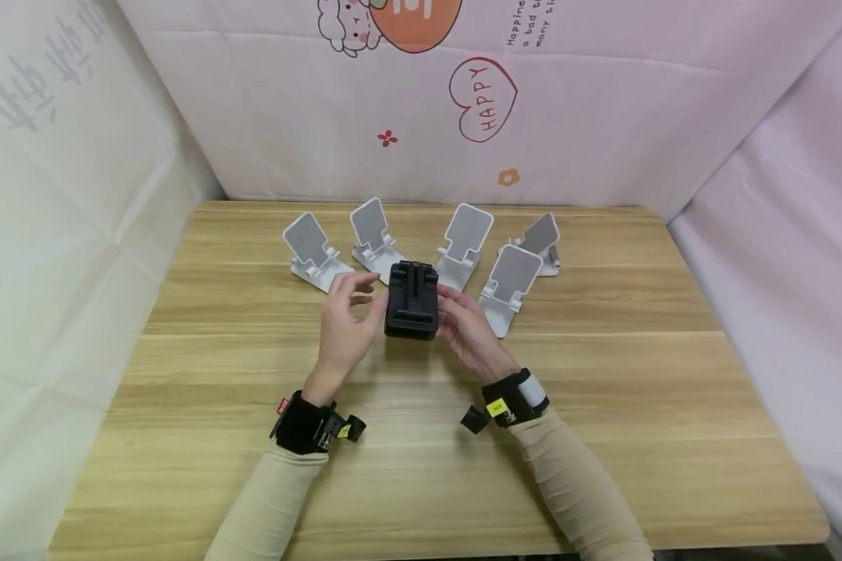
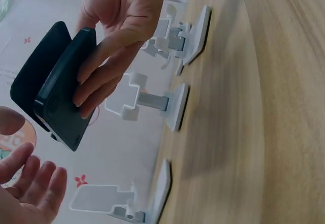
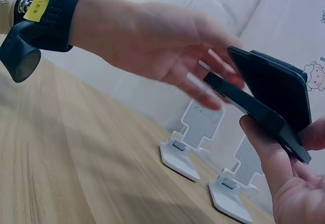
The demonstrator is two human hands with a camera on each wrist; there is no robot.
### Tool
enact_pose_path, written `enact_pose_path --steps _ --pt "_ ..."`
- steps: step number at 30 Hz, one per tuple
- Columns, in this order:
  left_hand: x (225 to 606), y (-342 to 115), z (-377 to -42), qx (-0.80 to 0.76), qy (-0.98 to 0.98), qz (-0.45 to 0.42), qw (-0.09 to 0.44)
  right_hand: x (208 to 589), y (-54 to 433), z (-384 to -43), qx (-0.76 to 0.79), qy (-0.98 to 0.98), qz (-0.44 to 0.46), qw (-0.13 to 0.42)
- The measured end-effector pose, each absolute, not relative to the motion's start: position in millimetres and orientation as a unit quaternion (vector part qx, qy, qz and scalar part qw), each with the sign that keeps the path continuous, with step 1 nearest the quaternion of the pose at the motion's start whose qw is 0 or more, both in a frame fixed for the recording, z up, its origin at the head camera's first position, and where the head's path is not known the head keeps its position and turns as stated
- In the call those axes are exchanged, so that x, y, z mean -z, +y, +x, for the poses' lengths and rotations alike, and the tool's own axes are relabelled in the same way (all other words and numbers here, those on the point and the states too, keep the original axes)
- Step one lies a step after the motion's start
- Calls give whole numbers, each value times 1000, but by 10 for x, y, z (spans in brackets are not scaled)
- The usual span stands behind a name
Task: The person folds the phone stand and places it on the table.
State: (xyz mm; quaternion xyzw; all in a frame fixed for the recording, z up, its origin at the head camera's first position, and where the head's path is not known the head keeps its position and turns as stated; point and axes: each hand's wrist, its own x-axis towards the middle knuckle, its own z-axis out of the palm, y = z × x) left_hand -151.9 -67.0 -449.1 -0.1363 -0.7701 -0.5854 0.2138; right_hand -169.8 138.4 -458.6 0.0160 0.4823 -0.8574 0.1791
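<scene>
A black folding phone stand (image 1: pixel 412 304), partly folded with a gap between its two plates, is held above the middle of the table. My right hand (image 1: pixel 472 331) grips it from the right side, the thumb and fingers on its lower plate in the right wrist view. On the other side my left hand (image 1: pixel 346 327) has its fingers spread and loosely bent, beside the stand. In the left wrist view the left fingers (image 2: pixel 43 181) are apart from the black stand (image 2: pixel 68 94). Whether any left fingertip touches it in the head view is hard to tell.
Several white phone stands with grey pads stand unfolded in an arc behind the hands, among them a far-left one (image 1: pixel 307 240), a middle one (image 1: pixel 468 234) and a near-right one (image 1: pixel 515 273). A printed cloth (image 1: pixel 309 125) hangs behind the wooden table (image 1: pixel 217 351).
</scene>
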Motion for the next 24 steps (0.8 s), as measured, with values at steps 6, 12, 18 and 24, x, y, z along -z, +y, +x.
enact_pose_path --steps 6,12,18,24 --pt "4530 -700 -1545 689 -722 -51 53 4614 1372 -1693 857 481 0 183" --pt "4529 -699 -1584 788 -607 39 -98 4629 1361 -1679 850 490 -13 191" --pt "4496 -719 -1582 799 -583 45 -145 4621 1361 -1667 842 504 -28 193" --pt "4481 -726 -1581 790 -592 47 -153 4622 1365 -1663 838 510 -19 192"
